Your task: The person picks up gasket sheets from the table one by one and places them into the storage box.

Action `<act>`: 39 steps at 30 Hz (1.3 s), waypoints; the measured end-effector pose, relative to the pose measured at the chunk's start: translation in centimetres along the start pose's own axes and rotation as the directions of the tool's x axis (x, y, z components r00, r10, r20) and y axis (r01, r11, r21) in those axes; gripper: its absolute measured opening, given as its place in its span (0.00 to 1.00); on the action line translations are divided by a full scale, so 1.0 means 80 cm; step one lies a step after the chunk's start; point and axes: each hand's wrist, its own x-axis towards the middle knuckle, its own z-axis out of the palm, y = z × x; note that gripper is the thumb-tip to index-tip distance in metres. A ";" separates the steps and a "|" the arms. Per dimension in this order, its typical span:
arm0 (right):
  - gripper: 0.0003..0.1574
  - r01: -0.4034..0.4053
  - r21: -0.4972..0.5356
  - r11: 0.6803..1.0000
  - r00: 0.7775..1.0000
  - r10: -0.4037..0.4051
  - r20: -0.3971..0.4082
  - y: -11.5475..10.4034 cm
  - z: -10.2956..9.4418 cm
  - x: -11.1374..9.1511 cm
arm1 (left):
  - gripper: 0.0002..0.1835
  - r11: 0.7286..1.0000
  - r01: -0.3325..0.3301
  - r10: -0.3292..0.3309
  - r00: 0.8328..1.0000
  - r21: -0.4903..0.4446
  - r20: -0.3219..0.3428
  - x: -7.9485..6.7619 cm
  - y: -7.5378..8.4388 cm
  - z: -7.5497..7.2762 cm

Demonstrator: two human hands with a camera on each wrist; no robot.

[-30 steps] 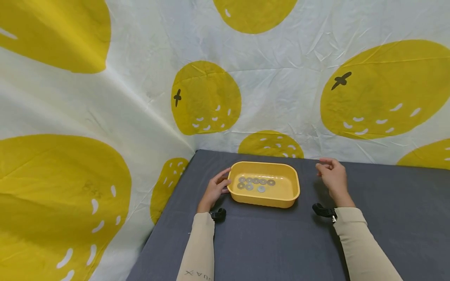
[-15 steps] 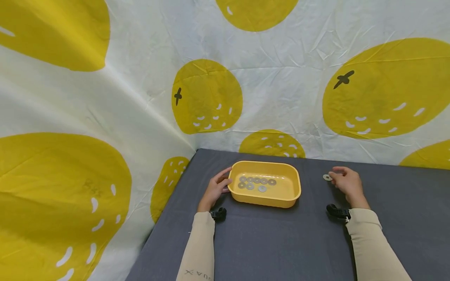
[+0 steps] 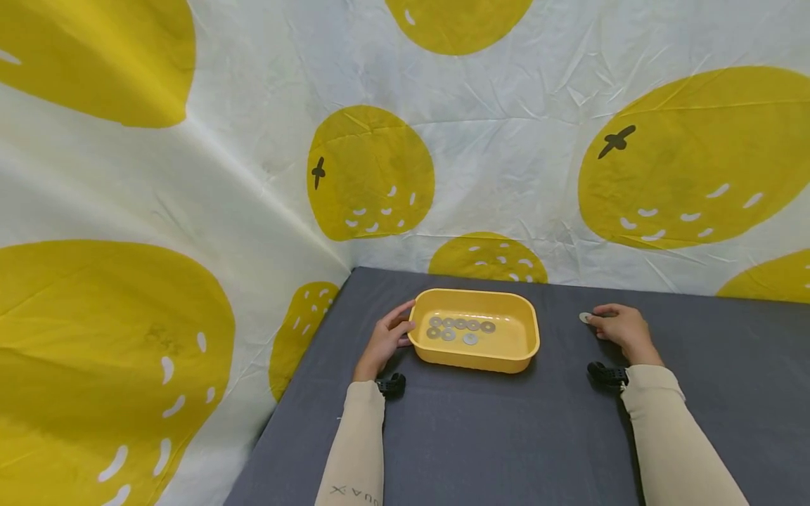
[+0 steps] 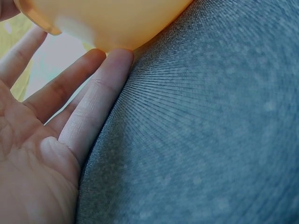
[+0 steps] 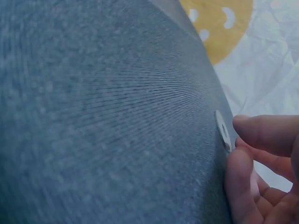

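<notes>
My left hand (image 3: pixel 382 343) rests at the left end of a yellow plastic tray (image 3: pixel 515 334), fingers touching its outer wall. In the left wrist view, extended fingertips of that hand (image 4: pixel 70 116) meet the underside of the tray (image 4: pixel 117 23). Several flat metal washers (image 3: pixel 474 339) lie on the tray's floor, mostly in two rows. To the right of the tray, a single washer (image 3: pixel 583 318) is beside my right hand (image 3: pixel 625 329). In the right wrist view, the washer (image 5: pixel 219 123) is close to parted fingertips (image 5: pixel 240 158), with its near edge at one tip.
A dark grey cloth (image 3: pixel 481 436) covers the table. White fabric with yellow fruit prints (image 3: pixel 506 161) hangs behind and along the left side. Black wrist straps with cameras (image 3: pixel 607 374) sit at both cuffs.
My right hand has moved right and lowered beside the loose washer, which came into sight and then shifted slightly. The left hand and tray have stayed in place.
</notes>
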 end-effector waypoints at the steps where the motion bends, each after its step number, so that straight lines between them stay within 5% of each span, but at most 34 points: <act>1: 0.30 -0.009 -0.023 1.000 1.000 0.009 -0.008 -0.002 0.000 0.001 | 0.28 1.000 0.002 -0.002 1.000 0.000 0.003 0.000 0.001 0.000; 11: 0.31 -0.025 -0.193 0.981 0.999 0.020 -0.025 -0.010 0.001 0.005 | 0.26 1.000 -0.005 0.006 1.000 0.018 -0.006 0.000 0.000 -0.001; 39: 0.26 -0.038 -0.206 0.978 0.999 0.033 -0.026 -0.009 0.005 0.012 | 0.27 1.000 0.005 -0.005 1.000 -0.004 0.005 0.003 -0.002 -0.001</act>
